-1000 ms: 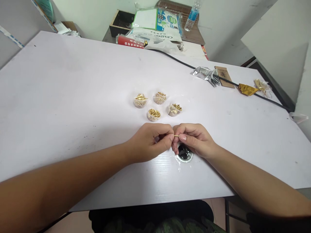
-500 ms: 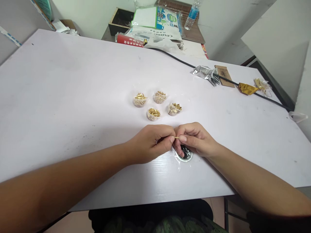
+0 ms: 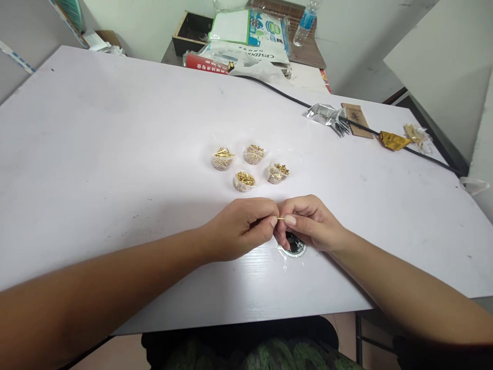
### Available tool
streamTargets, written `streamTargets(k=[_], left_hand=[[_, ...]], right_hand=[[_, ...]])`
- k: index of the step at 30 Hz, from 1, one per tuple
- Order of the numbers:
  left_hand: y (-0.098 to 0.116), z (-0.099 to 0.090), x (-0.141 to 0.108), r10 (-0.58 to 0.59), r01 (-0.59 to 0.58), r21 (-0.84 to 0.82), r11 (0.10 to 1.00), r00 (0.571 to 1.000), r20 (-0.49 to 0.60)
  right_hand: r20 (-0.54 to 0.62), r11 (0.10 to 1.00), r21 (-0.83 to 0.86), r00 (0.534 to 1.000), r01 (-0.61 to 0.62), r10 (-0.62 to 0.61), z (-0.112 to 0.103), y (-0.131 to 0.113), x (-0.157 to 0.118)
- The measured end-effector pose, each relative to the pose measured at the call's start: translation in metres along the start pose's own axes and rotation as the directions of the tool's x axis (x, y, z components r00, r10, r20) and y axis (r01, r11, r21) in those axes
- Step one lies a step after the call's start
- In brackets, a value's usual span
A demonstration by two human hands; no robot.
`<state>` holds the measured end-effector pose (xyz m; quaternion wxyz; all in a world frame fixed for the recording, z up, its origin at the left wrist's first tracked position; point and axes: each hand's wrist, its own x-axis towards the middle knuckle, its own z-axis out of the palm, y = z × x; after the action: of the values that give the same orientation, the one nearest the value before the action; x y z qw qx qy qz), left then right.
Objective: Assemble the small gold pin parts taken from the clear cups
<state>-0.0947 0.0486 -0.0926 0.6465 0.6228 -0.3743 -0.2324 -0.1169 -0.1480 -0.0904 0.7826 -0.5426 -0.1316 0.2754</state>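
Note:
A thin gold pin (image 3: pixel 281 219) is pinched at its two ends between my hands. My left hand (image 3: pixel 246 226) grips one end with thumb and forefinger. The other end is in the pinch of my right hand (image 3: pixel 310 221). Under my right fingers lies a round dark dish with a pale rim (image 3: pixel 296 246), partly hidden. Beyond my hands stand clear cups of small gold pieces: a left cup (image 3: pixel 222 159), a back cup (image 3: pixel 254 154), a right cup (image 3: pixel 278 173) and a front cup (image 3: pixel 244 182).
A black cable (image 3: pixel 283 93) crosses the back right of the white table (image 3: pixel 115 128), past silver foil (image 3: pixel 327 115), a cardboard piece (image 3: pixel 357 121) and gold foil (image 3: pixel 393 140). Behind the table are a black box (image 3: pixel 191 33), packages and a water bottle (image 3: pixel 306 23).

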Motion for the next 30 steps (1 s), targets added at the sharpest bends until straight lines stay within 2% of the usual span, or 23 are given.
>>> streamTargets(k=[6,11,16,20,24,27,30], left_hand=[[-0.001,0.001,-0.001,-0.011,0.011,0.025,1.000,1.000,-0.006],[-0.002,0.002,-0.001,-0.022,0.023,0.023,0.999,0.999,-0.026],[0.000,0.001,-0.001,-0.048,0.060,0.108,0.992,0.992,-0.114],[0.003,0.000,0.000,-0.085,0.094,0.064,0.994,0.989,-0.124],[0.002,-0.001,-0.001,-0.105,0.109,0.032,0.994,0.988,-0.117],[-0.001,0.001,-0.003,-0.084,0.088,0.039,0.995,0.992,-0.096],[0.000,0.005,-0.006,0.013,-0.006,0.121,0.993,0.998,-0.058]], right_hand=[[-0.017,0.999,-0.014,0.999,-0.036,0.036,0.000,0.000,0.000],[-0.019,1.000,-0.015,1.000,-0.009,0.009,-0.001,0.002,0.001],[-0.042,0.984,-0.102,0.988,0.147,-0.152,0.002,0.006,0.001],[-0.109,0.916,-0.268,0.935,0.300,-0.338,0.008,0.007,0.003],[-0.106,0.843,-0.369,0.883,0.392,-0.457,0.012,0.009,0.005],[-0.055,0.815,-0.349,0.858,0.462,-0.510,0.010,0.009,0.005],[-0.027,0.828,-0.320,0.869,0.462,-0.495,0.008,0.007,0.003]])
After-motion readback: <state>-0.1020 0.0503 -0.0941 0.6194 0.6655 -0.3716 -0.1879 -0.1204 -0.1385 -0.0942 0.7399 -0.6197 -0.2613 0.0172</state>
